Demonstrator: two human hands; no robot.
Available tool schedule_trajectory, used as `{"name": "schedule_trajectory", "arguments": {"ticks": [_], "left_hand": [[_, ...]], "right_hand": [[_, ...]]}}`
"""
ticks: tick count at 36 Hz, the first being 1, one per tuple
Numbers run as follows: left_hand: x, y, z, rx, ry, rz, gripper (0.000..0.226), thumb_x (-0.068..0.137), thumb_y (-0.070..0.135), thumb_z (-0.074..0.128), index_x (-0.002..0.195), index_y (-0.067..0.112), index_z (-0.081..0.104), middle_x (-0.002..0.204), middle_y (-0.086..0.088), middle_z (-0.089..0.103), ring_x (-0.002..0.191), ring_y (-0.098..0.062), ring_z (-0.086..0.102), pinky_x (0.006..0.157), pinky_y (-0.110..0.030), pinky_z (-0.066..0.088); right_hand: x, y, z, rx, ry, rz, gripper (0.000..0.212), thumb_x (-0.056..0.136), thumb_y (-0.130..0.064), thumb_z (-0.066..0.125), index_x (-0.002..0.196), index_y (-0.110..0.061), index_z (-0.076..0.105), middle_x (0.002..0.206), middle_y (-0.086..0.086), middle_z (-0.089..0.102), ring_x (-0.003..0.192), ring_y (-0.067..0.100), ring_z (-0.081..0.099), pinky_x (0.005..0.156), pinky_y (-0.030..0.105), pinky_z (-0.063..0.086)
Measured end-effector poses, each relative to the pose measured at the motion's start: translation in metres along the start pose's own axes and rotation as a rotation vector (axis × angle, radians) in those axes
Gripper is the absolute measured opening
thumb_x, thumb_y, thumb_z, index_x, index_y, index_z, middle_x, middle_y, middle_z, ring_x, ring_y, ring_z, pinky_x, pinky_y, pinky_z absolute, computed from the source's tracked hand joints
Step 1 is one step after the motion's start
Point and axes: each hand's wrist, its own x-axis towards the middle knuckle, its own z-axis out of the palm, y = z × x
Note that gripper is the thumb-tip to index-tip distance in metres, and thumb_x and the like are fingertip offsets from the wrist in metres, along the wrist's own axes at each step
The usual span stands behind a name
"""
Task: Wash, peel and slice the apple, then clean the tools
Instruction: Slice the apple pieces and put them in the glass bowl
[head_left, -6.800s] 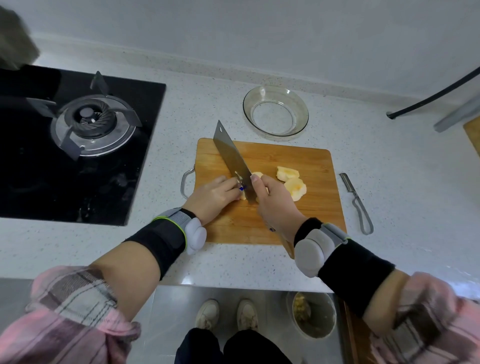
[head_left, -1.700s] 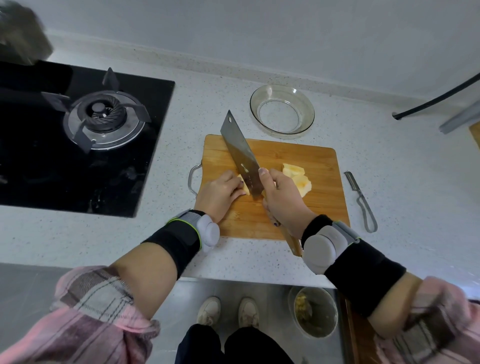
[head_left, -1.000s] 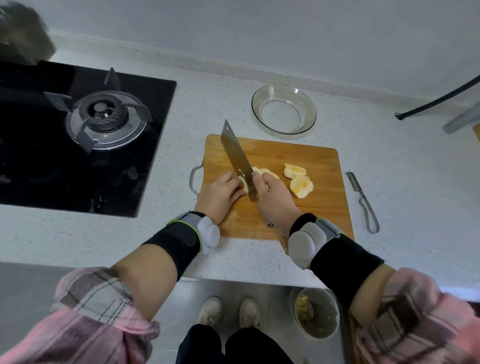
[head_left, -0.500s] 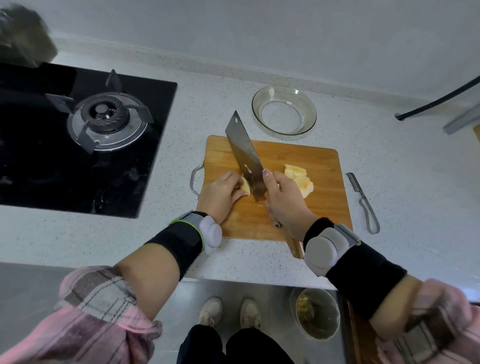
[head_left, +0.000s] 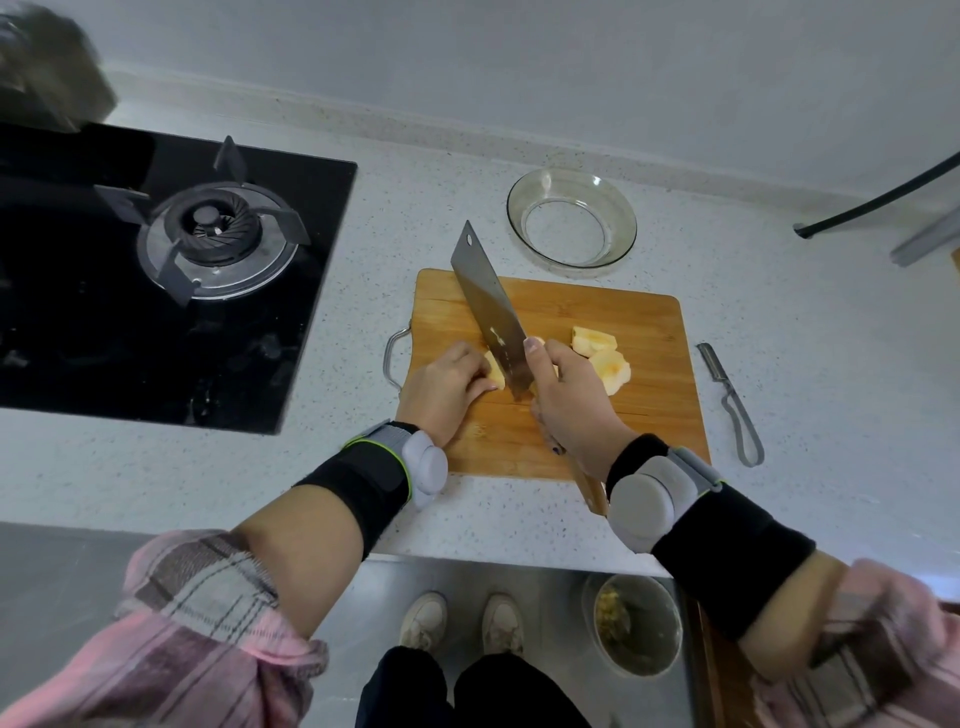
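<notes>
Slicing is underway on the cutting board: the left hand has its fingers curled onto the apple piece, just left of the cleaver. The right hand grips the cleaver's handle, blade running away from the person, so the next cut falls close beside the left fingertips.

Since half a second ago the cleaver stays raised, its tip pointing to 11 o'clock. One second ago its blade was down in the apple piece.
</notes>
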Motion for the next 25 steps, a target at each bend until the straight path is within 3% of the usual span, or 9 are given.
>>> {"name": "schedule_trajectory", "arguments": {"ticks": [8, 14, 21, 25], "left_hand": [[0.001, -0.002, 0.000, 0.014, -0.028, 0.006, 0.019, 0.087, 0.024, 0.066, 0.089, 0.005, 0.065, 0.096, -0.008, 0.061, 0.078, -0.031, 0.063, 0.067, -0.046, 0.053], [0.001, -0.001, 0.000, 0.007, -0.028, 0.003, 0.018, 0.088, 0.023, 0.066, 0.090, 0.005, 0.065, 0.096, -0.008, 0.061, 0.079, -0.030, 0.063, 0.068, -0.045, 0.053], [0.000, -0.002, 0.000, 0.004, -0.036, -0.013, 0.019, 0.088, 0.023, 0.065, 0.090, 0.004, 0.064, 0.095, -0.008, 0.059, 0.078, -0.030, 0.062, 0.068, -0.045, 0.053], [0.001, 0.001, -0.002, -0.002, -0.042, -0.013, 0.026, 0.088, 0.029, 0.058, 0.090, 0.004, 0.065, 0.095, -0.008, 0.059, 0.079, -0.030, 0.062, 0.068, -0.045, 0.053]], "right_hand": [[0.003, 0.002, 0.003, -0.018, 0.013, 0.021, 0.045, 0.103, -0.049, 0.036, 0.098, -0.007, 0.052, 0.058, -0.001, 0.042, 0.046, 0.013, 0.036, 0.046, 0.030, 0.036], [0.004, 0.002, 0.008, -0.008, 0.005, 0.048, 0.044, 0.103, -0.048, 0.037, 0.099, -0.006, 0.051, 0.059, 0.001, 0.042, 0.046, 0.015, 0.036, 0.041, 0.026, 0.035], [0.011, -0.001, 0.013, -0.042, -0.015, 0.087, 0.049, 0.103, -0.048, 0.036, 0.104, -0.002, 0.053, 0.071, 0.005, 0.046, 0.060, 0.020, 0.043, 0.046, 0.030, 0.041], [0.011, -0.001, 0.008, -0.024, -0.019, 0.101, 0.048, 0.103, -0.048, 0.037, 0.103, -0.003, 0.052, 0.069, 0.006, 0.047, 0.054, 0.019, 0.043, 0.043, 0.028, 0.040]]}}
